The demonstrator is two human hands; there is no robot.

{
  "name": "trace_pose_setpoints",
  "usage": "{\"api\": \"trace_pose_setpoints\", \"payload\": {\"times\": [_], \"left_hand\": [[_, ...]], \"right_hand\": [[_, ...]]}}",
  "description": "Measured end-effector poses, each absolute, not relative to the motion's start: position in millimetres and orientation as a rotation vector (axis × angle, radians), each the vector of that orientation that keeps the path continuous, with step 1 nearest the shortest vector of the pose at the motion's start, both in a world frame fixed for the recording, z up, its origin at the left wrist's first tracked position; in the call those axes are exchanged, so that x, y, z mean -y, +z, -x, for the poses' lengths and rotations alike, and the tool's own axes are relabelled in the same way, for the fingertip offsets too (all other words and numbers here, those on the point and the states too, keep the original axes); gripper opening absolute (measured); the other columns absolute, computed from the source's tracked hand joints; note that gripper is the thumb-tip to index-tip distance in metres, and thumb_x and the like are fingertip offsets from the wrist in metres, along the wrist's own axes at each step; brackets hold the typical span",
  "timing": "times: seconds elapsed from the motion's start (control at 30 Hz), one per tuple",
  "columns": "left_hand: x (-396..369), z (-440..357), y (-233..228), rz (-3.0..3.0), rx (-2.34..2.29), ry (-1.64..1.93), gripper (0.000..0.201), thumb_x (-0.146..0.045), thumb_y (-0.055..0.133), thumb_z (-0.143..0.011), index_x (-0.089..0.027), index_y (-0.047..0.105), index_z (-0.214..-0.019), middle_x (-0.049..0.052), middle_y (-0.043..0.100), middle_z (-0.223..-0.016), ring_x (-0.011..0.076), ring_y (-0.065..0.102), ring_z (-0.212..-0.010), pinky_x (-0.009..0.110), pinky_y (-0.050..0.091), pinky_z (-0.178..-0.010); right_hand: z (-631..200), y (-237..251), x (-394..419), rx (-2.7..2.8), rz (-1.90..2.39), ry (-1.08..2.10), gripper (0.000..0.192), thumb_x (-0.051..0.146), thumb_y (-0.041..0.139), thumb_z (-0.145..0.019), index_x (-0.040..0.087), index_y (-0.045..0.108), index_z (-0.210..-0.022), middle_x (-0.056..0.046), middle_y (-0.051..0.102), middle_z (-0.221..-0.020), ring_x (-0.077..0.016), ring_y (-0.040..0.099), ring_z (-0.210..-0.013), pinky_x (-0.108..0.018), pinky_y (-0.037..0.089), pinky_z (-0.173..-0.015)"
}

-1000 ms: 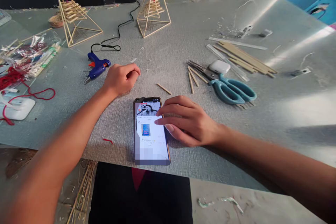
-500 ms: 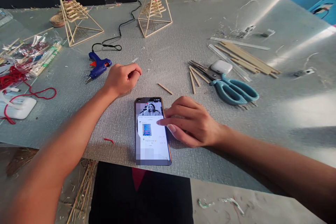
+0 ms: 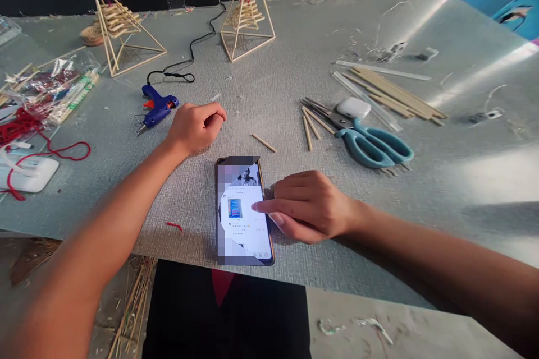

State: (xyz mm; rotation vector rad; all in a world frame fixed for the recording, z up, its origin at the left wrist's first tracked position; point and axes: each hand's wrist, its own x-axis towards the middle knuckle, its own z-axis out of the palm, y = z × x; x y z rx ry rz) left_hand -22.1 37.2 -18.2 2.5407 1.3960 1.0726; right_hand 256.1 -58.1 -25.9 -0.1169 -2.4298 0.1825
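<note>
A lit smartphone (image 3: pixel 248 238) lies flat near the table's front edge, partly blurred out on its left side. My right hand (image 3: pixel 311 205) is beside it, the index finger stretched out over the right part of the screen and the other fingers curled; it holds nothing. My left hand (image 3: pixel 200 126) rests on the table as a loose fist, with nothing visible in it. Just left of that fist lies a blue glue gun (image 3: pixel 158 107) with a black cord. A short wooden stick (image 3: pixel 264 143) lies beyond the phone.
Blue-handled scissors (image 3: pixel 370 143), a white earbud case (image 3: pixel 353 107) and wooden strips (image 3: pixel 396 92) lie to the right. Two stick pyramids (image 3: pixel 141 61) (image 3: pixel 248 39) stand at the back. Red yarn (image 3: pixel 25 123), plastic-wrapped sticks (image 3: pixel 71 92) and a white device (image 3: pixel 36 173) lie left.
My right hand has drawn slightly down, its middle and other fingers now curled in while the index finger stays stretched out over the screen. The left hand has hardly moved.
</note>
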Motion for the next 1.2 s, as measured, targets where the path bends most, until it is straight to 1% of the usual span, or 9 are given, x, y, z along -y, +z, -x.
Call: {"api": "trace_pose_setpoints", "payload": {"times": [0.17, 0.33, 0.43, 0.53, 0.63, 0.7, 1.03, 1.2], "left_hand": [[-37.6, 22.5, -18.9, -2.544, -1.403, 1.076, 0.027, -0.019, 0.051, -0.087, -0.022, 0.076, -0.080, -0.003, 0.057, -0.052, 0.0108, 0.039, -0.048, 0.031, 0.034, -0.057], [-37.6, 22.7, -18.6, -2.535, -1.397, 1.074, 0.026, -0.019, 0.051, -0.087, -0.021, 0.076, -0.080, -0.004, 0.055, -0.050, 0.0107, 0.038, -0.047, 0.031, 0.033, -0.057], [-37.6, 22.7, -18.3, -2.534, -1.399, 1.076, 0.027, -0.019, 0.051, -0.087, -0.022, 0.076, -0.080, -0.004, 0.054, -0.050, 0.0108, 0.038, -0.046, 0.031, 0.033, -0.057], [-37.5, 22.7, -17.8, -2.539, -1.396, 1.063, 0.027, -0.019, 0.050, -0.088, -0.022, 0.076, -0.080, -0.004, 0.054, -0.050, 0.0110, 0.038, -0.046, 0.031, 0.034, -0.057], [-37.4, 22.5, -17.5, -2.542, -1.391, 1.065, 0.026, -0.018, 0.051, -0.088, -0.021, 0.075, -0.080, -0.004, 0.052, -0.048, 0.0107, 0.038, -0.046, 0.031, 0.033, -0.057], [-37.4, 22.4, -17.5, -2.541, -1.397, 1.064, 0.025, -0.018, 0.051, -0.088, -0.021, 0.075, -0.080, -0.005, 0.051, -0.048, 0.0104, 0.038, -0.046, 0.030, 0.033, -0.058], [-37.4, 22.6, -18.2, -2.538, -1.395, 1.073, 0.025, -0.017, 0.051, -0.088, -0.020, 0.074, -0.079, -0.006, 0.043, -0.047, 0.0097, 0.038, -0.046, 0.030, 0.033, -0.059], [-37.3, 22.6, -18.0, -2.536, -1.378, 1.080, 0.025, -0.017, 0.051, -0.087, -0.020, 0.075, -0.079, -0.006, 0.044, -0.047, 0.0098, 0.037, -0.046, 0.031, 0.031, -0.058]], "right_hand": [[-255.5, -25.2, 58.1, 2.431, 0.124, 0.185, 0.026, 0.023, 0.044, -0.108, 0.015, 0.068, -0.114, 0.000, 0.068, -0.070, -0.0126, 0.058, -0.055, -0.029, 0.041, -0.052], [-255.2, -24.5, 58.0, 2.435, 0.128, 0.180, 0.027, 0.024, 0.044, -0.108, 0.014, 0.069, -0.113, 0.000, 0.068, -0.069, -0.0127, 0.058, -0.055, -0.030, 0.041, -0.053], [-253.5, -22.2, 58.7, 2.442, 0.135, 0.177, 0.029, 0.023, 0.044, -0.108, 0.013, 0.071, -0.107, -0.001, 0.068, -0.068, -0.0133, 0.058, -0.055, -0.030, 0.040, -0.053], [-251.2, -19.5, 60.8, 2.450, 0.299, 0.176, 0.032, 0.024, 0.042, -0.109, 0.013, 0.072, -0.104, -0.001, 0.069, -0.067, -0.0122, 0.059, -0.054, -0.029, 0.040, -0.054], [-250.2, -19.1, 63.2, 2.437, 0.592, 0.157, 0.036, 0.026, 0.040, -0.111, 0.012, 0.073, -0.112, 0.000, 0.070, -0.067, -0.0111, 0.060, -0.052, -0.028, 0.040, -0.052], [-250.5, -20.3, 64.2, 2.443, 0.694, 0.139, 0.038, 0.028, 0.040, -0.111, 0.011, 0.074, -0.117, 0.000, 0.071, -0.067, -0.0113, 0.061, -0.050, -0.028, 0.039, -0.051], [-250.6, -21.3, 65.4, 2.463, 0.728, 0.112, 0.041, 0.030, 0.037, -0.112, 0.011, 0.073, -0.119, -0.001, 0.073, -0.069, -0.0116, 0.063, -0.051, -0.028, 0.040, -0.052], [-250.2, -20.4, 65.3, 2.444, 0.723, 0.125, 0.041, 0.029, 0.036, -0.112, 0.008, 0.069, -0.122, 0.001, 0.067, -0.061, -0.0114, 0.058, -0.046, -0.028, 0.038, -0.049]]}}
